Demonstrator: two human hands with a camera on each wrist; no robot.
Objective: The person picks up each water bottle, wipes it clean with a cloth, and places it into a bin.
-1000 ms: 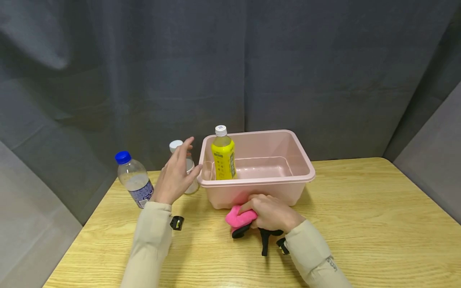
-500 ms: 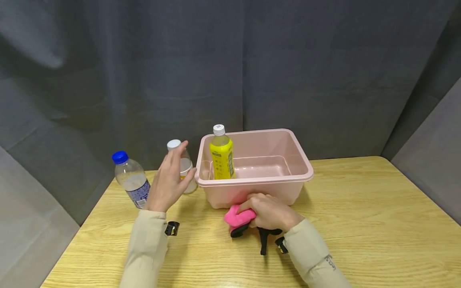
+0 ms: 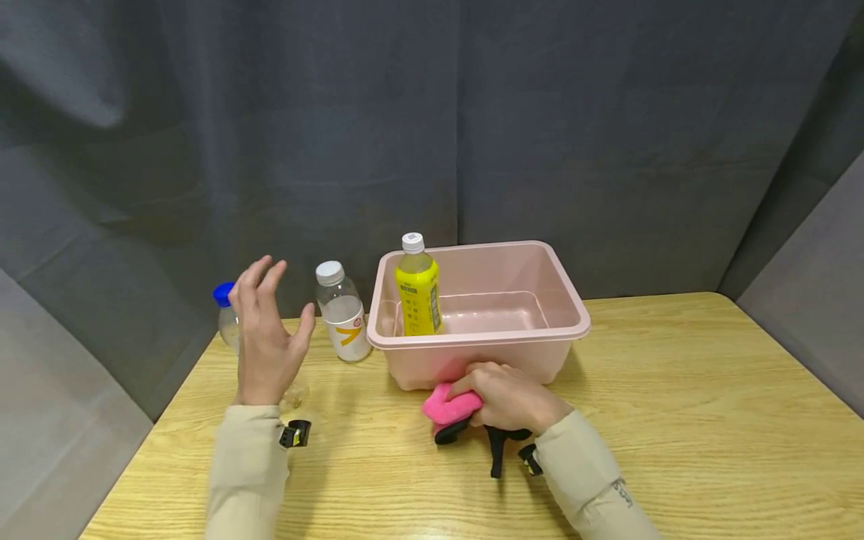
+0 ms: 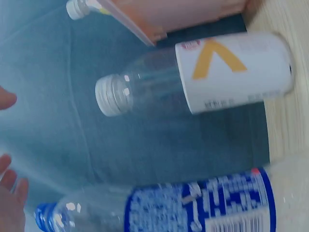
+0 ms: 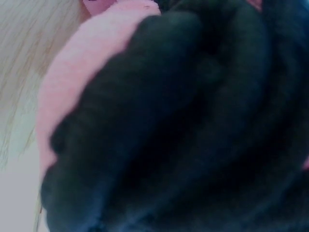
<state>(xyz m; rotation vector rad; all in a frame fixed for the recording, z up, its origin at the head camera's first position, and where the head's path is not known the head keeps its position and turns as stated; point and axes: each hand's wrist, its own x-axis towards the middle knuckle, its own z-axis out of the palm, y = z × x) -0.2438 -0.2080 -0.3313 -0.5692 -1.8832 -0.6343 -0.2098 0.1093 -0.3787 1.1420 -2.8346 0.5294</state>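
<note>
Left grip (image 3: 266,341) apart near blue-capped bottle (image 4: 164,205), right grip (image 3: 513,400) clamped on pink plush (image 3: 451,407).

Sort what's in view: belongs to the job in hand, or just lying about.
Likely the job:
pink-and-black plush item, in the right hand
blue-capped bottle, nearest the left hand
pink bin, behind the right hand
yellow-labelled bottle, inside it

Possibly just lying about:
white-capped bottle, touched by neither hand
dark curtain

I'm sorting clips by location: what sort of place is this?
Probably a small screened-off workspace, perhaps for filming: dark cloth hangs behind a wood-grain table, with paler grey surfaces flanking it.
</note>
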